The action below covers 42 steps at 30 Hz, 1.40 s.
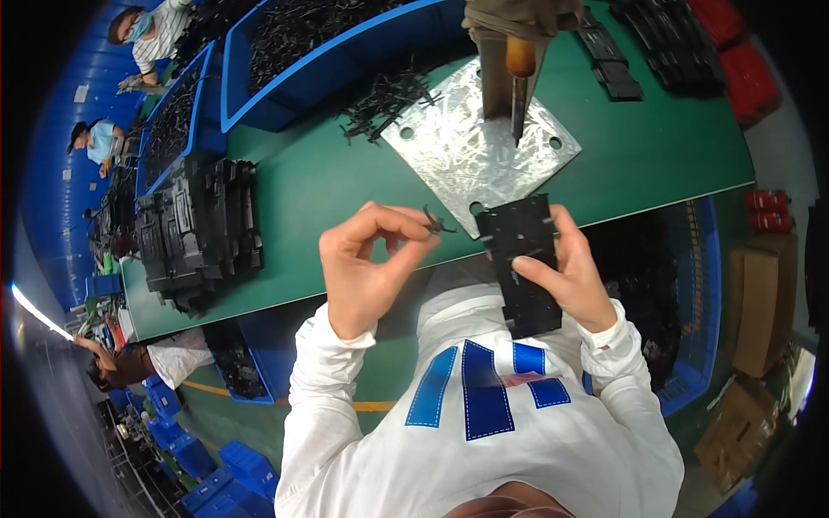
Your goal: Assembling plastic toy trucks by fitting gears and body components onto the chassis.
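Note:
Between thumb and forefinger, my left hand (367, 259) pinches a small black plastic clip (437, 221) with thin prongs. My right hand (570, 272) grips a flat, black rectangular plastic part (525, 268), its thumb lying across the face. The part is held over the near table edge, beside the lower corner of a silvery metal plate (484, 164). Above that plate stands a tool with an orange-brown handle (520, 60) and a thin metal tip pointing down. A loose heap of similar black clips (389, 102) lies left of the plate.
Blue bins (332, 62) of small black pieces stand at the back left. Stacked black parts (197, 226) rest on the green table (298, 194) at left, more parts (665, 43) at far right. A blue crate (706, 302) sits below the table. Other people work at left.

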Available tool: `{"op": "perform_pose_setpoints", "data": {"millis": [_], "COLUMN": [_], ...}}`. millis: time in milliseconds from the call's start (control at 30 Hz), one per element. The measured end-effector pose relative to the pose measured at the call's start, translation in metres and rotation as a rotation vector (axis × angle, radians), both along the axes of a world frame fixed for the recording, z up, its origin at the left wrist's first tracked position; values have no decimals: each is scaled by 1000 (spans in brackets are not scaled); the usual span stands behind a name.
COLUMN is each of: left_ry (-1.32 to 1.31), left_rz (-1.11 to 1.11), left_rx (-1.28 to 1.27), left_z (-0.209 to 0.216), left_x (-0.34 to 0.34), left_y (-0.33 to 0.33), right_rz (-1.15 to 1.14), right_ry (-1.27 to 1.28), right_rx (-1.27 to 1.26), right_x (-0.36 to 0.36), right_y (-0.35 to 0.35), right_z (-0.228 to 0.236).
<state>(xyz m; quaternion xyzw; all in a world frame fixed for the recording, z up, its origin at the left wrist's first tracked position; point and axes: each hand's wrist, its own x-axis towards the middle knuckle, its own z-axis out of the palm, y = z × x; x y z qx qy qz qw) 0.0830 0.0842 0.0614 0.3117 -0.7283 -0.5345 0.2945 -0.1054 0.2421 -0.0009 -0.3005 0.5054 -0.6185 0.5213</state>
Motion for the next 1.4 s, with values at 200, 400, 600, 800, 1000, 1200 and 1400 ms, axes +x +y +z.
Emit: {"op": "perform_pose_setpoints", "data": {"millis": [200, 400, 600, 800, 1000, 1200, 1400], "left_ry": [-85, -100, -79, -78, -94, -116, -114], "left_rz": [-34, -34, -19, -14, 10, -25, -93], "left_rx": [-510, -728, -804, -819, -839, -852, -920], "left_z": [5, 0, -5, -4, -4, -3, 0], "left_x": [-19, -23, -19, -14, -13, -14, -12], "left_y": [23, 32, 32, 34, 39, 44, 46], "right_rz": [-73, -73, -40, -35, -23, -61, -95], "right_ry": [146, 168, 246, 222, 227, 89, 5], "right_rx": [18, -31, -58, -91, -83, -73, -134], "right_x": [26, 38, 43, 45, 45, 42, 43], "right_y": [-11, -14, -17, -17, -16, -15, -12], "right_z": [15, 26, 25, 29, 34, 36, 21]}}
